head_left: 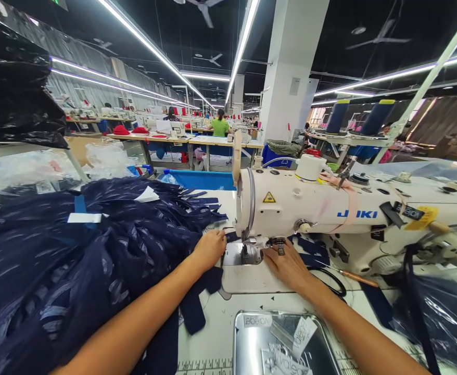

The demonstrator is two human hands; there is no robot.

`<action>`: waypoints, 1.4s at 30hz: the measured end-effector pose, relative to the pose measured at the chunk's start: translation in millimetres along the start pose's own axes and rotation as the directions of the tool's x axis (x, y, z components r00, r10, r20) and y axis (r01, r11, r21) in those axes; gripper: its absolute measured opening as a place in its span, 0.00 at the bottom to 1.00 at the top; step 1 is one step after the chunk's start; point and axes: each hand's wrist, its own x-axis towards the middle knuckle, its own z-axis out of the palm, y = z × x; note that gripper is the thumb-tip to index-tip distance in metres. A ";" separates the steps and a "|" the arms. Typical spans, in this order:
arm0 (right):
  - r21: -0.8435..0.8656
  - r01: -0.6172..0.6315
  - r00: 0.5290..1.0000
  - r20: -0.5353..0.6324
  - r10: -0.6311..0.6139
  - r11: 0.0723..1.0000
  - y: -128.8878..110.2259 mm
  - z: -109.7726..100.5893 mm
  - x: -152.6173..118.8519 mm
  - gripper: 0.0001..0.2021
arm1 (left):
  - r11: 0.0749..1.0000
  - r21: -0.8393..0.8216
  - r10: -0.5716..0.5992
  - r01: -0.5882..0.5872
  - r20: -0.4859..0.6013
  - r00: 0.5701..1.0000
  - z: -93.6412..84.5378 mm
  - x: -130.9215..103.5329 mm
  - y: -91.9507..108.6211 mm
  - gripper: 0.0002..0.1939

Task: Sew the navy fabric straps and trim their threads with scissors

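A white Juki sewing machine (302,200) stands before me, with its needle area over a metal plate (234,255). My left hand (211,249) is closed at the left side of this plate, beside a large heap of navy fabric pieces (115,255). What its fingertips pinch is too small to make out. My right hand (287,265) reaches under the machine head, right of the presser foot (245,253). Its fingers curl inward, partly hidden by a spring part (279,245). Navy pieces (312,249) lie behind that hand.
In front of the machine lies a metal tray (248,344) with white printed labels (304,333). A wooden-handled awl (359,277) rests right of my hand. Plastic-wrapped navy goods (443,312) sit at the right. Farther off, a person in green (220,126) is among other machines.
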 end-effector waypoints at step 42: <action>-0.335 0.309 0.951 0.094 -0.295 0.890 -43.0 -58.9 -22.1 0.08 | 0.083 -0.878 -0.265 0.471 0.436 0.860 -52.5 -54.7 15.1 0.11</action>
